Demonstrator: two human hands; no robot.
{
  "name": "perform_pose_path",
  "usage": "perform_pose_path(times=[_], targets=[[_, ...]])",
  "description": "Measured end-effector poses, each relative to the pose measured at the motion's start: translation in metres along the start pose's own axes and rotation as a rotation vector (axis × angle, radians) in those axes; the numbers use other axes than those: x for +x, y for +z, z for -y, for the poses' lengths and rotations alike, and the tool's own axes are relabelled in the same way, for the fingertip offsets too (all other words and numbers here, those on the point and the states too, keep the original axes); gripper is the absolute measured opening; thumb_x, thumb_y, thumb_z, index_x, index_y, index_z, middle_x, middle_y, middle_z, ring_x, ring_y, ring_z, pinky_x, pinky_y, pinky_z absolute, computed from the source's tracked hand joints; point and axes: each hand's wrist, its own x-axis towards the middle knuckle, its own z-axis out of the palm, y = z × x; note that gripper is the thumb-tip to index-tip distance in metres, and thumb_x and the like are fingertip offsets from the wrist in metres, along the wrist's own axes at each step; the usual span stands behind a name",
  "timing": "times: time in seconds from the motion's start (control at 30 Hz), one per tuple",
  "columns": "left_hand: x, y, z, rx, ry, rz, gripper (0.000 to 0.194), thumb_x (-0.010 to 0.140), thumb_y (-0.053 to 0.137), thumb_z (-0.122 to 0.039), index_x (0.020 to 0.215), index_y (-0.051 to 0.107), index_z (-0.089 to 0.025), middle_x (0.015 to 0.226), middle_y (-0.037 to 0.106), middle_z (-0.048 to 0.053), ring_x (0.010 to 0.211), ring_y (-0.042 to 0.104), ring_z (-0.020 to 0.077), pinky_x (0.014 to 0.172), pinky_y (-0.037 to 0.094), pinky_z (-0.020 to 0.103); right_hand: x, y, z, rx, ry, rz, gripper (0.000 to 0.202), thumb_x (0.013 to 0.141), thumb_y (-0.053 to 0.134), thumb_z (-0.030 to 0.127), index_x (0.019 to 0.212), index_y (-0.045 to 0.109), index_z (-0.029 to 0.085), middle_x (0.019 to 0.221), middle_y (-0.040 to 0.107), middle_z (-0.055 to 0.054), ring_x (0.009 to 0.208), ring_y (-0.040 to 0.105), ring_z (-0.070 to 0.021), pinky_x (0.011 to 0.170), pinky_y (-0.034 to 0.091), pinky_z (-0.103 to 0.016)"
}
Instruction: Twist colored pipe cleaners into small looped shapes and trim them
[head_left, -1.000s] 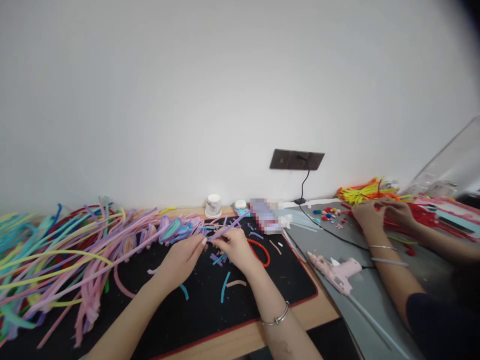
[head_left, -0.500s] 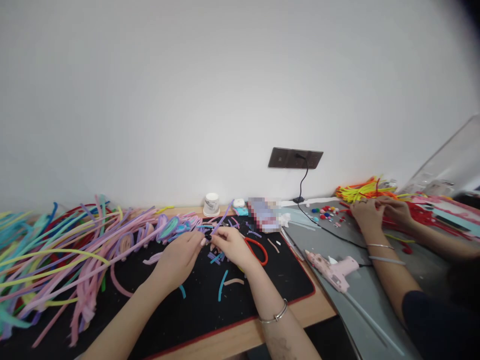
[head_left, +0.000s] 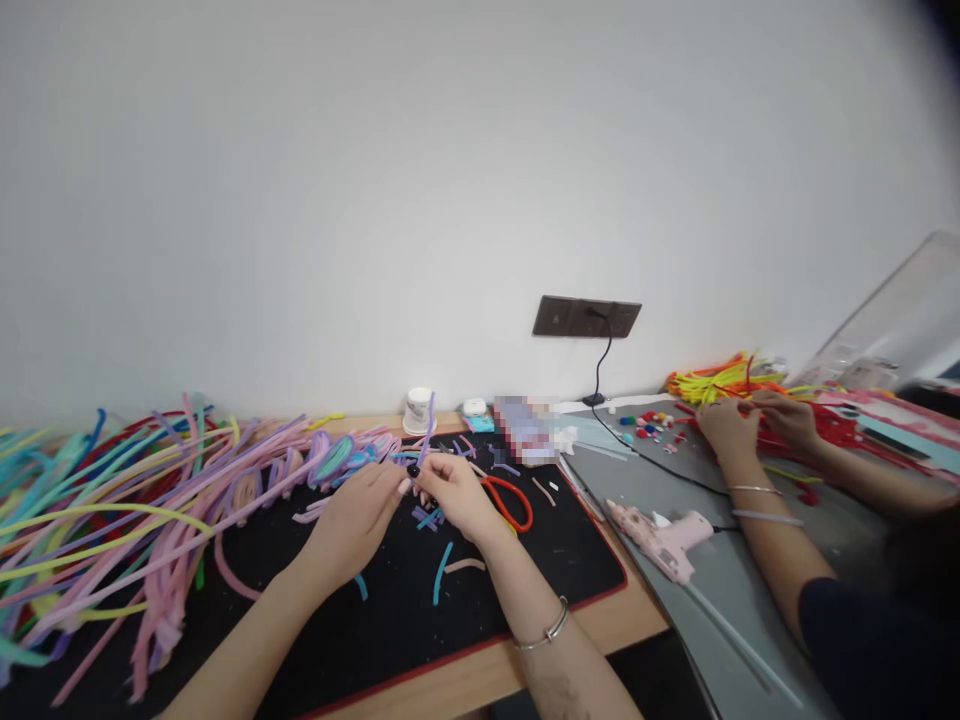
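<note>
A purple pipe cleaner (head_left: 429, 432) stands up from between my two hands above the black mat. My right hand (head_left: 456, 492) pinches it near its lower end. My left hand (head_left: 361, 515) meets the right one there, its fingers closed on the same piece; the lower end is hidden by fingers. Short purple and blue cut pieces (head_left: 429, 518) lie on the mat just below the hands. Beside my right wrist is an orange-red loop (head_left: 528, 508) like a scissors handle. A blue piece (head_left: 442, 573) lies nearer to me.
Long pastel pipe cleaners (head_left: 161, 560) are heaped at left, with coiled ones (head_left: 330, 462) behind. A white cup (head_left: 418, 410) stands by the wall. At right are a pink glue gun (head_left: 667, 540), its black cord, small pompoms (head_left: 651, 424) and a co-worker's hands (head_left: 731, 430).
The purple pipe cleaner has swung from leaning right to nearly upright. My hands stay together, still pinching. The whole view has shifted slightly.
</note>
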Motion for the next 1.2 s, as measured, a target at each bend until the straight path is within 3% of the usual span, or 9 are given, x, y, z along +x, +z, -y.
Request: perform_pose_path(times=[0.4, 0.8, 1.0, 1.2], targets=[[0.003, -0.003, -0.002, -0.060, -0.033, -0.029, 0.029, 0.098, 0.030, -0.033, 0.082, 0.051, -0.020, 0.080, 0.056, 0.003, 0.078, 0.051, 0.0204, 0.072, 0.041, 0.034, -0.005, 0.008, 0.009, -0.247, -0.146, -0.141, 0.026, 0.081, 0.050, 0.022, 0.056, 0.044, 0.018, 0.054, 0.043, 0.005, 0.053, 0.039, -0.0093, 0.053, 0.031, -0.022], [0.002, -0.003, 0.000, 0.055, 0.004, -0.066, 0.028, 0.097, 0.031, -0.030, 0.086, 0.054, -0.020, 0.083, 0.060, 0.004, 0.078, 0.051, 0.0215, 0.073, 0.038, 0.035, -0.006, 0.008, 0.003, -0.349, -0.107, -0.159, 0.029, 0.084, 0.047, 0.021, 0.055, 0.048, 0.018, 0.055, 0.050, 0.002, 0.056, 0.046, -0.0107, 0.056, 0.035, -0.022], [0.002, -0.001, 0.002, 0.113, -0.021, -0.088, 0.026, 0.096, 0.032, -0.030, 0.090, 0.055, -0.019, 0.085, 0.061, 0.005, 0.080, 0.052, 0.0224, 0.073, 0.038, 0.036, -0.007, 0.006, 0.007, -0.461, -0.120, -0.135, 0.029, 0.085, 0.049, 0.020, 0.056, 0.053, 0.018, 0.055, 0.051, 0.003, 0.056, 0.048, -0.0110, 0.057, 0.034, -0.022], [0.003, -0.004, 0.009, 0.168, -0.071, -0.118, 0.026, 0.096, 0.030, -0.028, 0.086, 0.053, -0.020, 0.083, 0.060, 0.005, 0.079, 0.053, 0.0227, 0.069, 0.039, 0.035, -0.007, -0.002, 0.012, -0.575, -0.057, -0.045, 0.026, 0.085, 0.052, 0.020, 0.062, 0.064, 0.020, 0.056, 0.062, 0.003, 0.057, 0.054, -0.0115, 0.064, 0.037, -0.022]])
